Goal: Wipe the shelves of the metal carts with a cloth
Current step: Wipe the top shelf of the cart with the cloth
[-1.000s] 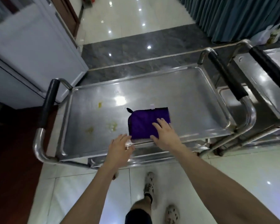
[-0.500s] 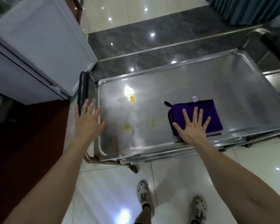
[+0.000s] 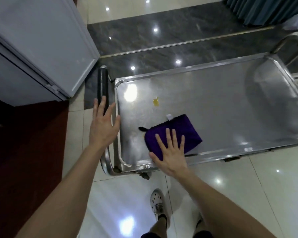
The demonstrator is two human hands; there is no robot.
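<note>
Right hand (image 3: 170, 155) is pressing a folded purple cloth (image 3: 179, 131) onto the steel cart shelf (image 3: 222, 109).
Its fingers are lying spread near the shelf's front-left corner; left hand (image 3: 103, 124) is spreading straight fingers beside the shelf's left edge.

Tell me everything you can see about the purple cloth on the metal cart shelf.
The folded purple cloth looks soft and fuzzy, like microfibre. It lies flat, slightly turned, on the shiny metal cart shelf, near the front rim. A small white tag sticks out at its far edge, a black loop at its left corner. The right hand presses its near part with straight, spread fingers.
</note>
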